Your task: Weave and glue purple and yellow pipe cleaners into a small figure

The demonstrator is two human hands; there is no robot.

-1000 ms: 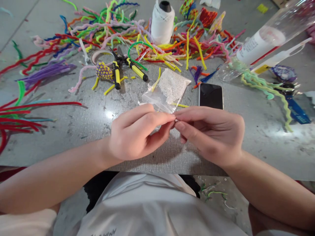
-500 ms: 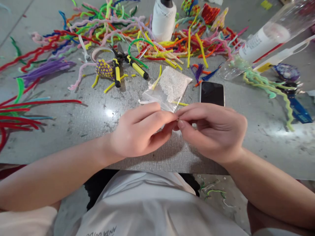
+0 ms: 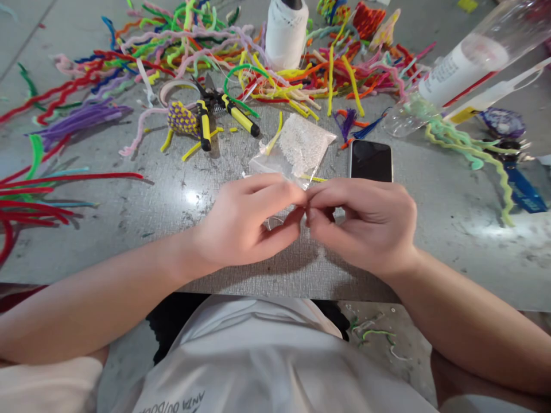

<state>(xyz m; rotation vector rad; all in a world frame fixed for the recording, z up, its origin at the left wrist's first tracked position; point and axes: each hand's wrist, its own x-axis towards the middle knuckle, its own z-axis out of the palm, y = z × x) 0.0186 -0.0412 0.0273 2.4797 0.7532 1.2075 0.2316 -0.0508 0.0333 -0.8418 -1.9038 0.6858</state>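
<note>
My left hand [image 3: 253,221] and my right hand [image 3: 365,223] meet at the fingertips above the table's near part. Both are closed in a pinch, and whatever lies between the fingertips is too small and hidden to name. A thin pale loop, like thread [image 3: 275,221], shows in the gap between my left thumb and forefinger. Just beyond the fingers lies a clear zip bag of small white beads [image 3: 303,143]. A dark-screened phone [image 3: 371,160] rests behind my right hand.
Black-and-yellow pliers [image 3: 215,112] lie beside a yellow-purple woven piece [image 3: 183,119]. A white thread spool [image 3: 286,34] stands among many coloured pipe cleaners [image 3: 172,51]. A clear bottle [image 3: 469,66] lies at right, near a blue strap [image 3: 525,189]. Red pipe cleaners [image 3: 34,203] spread at left.
My hands have shifted slightly left and up, still pinched together. The pale loop under my left fingers now shows. The things on the table have stayed in place.
</note>
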